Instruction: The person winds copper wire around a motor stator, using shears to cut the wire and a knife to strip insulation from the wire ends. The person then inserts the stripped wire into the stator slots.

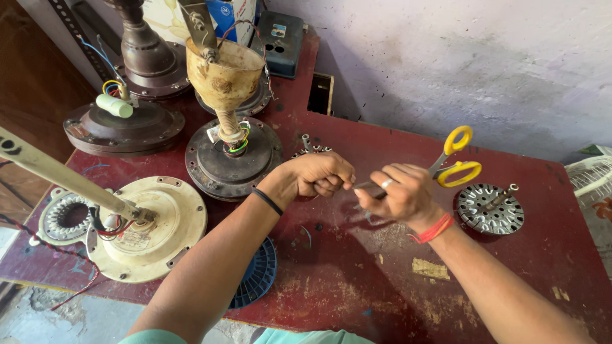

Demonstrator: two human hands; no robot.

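From the head camera, both hands meet above the middle of the dark red table point(357, 306). The left hand point(319, 174) is curled into a fist, pinching something too small to make out. The right hand point(400, 191) is closed around yellow-handled scissors point(454, 162), handles pointing to two o'clock, blades aimed at the left fist. A cream fan motor point(153, 229) lies at eight o'clock, a brown fan motor point(233, 156) at ten o'clock, and a round metal rotor point(491, 209) at three o'clock.

Glossy yellow plastic scissors handles point(460, 164); worn, scratched red table point(357, 293).
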